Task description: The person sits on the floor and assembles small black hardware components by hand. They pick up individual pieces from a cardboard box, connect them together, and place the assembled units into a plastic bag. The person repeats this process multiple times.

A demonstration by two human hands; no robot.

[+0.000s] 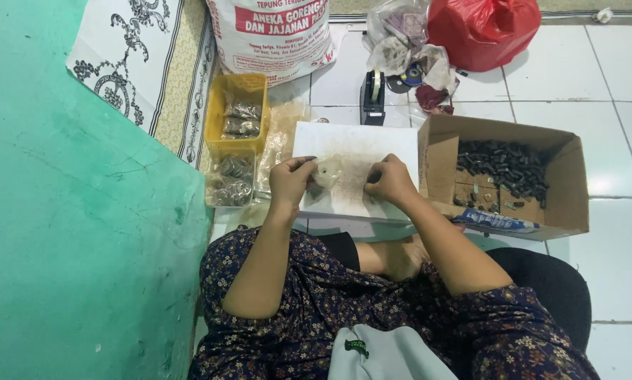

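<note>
Your left hand (290, 180) pinches a small clear bag (327, 171) by its mouth, fingers closed on the film, and holds it just above the white sheet (355, 144) on the floor in front of your knees. Your right hand (390, 181) is curled knuckles-up on the sheet, just beside the bag; whether it grips anything underneath you can't tell from here. You look to be at the filling stage: one bag held open, pieces being gathered. Judging by that, the next move calls for a steady bag mouth and a clean pinch of small parts carried across the short gap.

To your right, touching the sheet, sits an open brown box (566, 184) with dark little parts (502, 165) heaped at its far side and a blue-and-white packet (497, 222) across its near rim. To your left, a yellow tray (221, 112) and a clear tub (230, 181) hold filled bags. Beyond the sheet stands a black tape dispenser (373, 95); behind it a white sack (274, 35) with a red label band and dark lettering, a red plastic bag (483, 29) and a clear one (399, 32).
</note>
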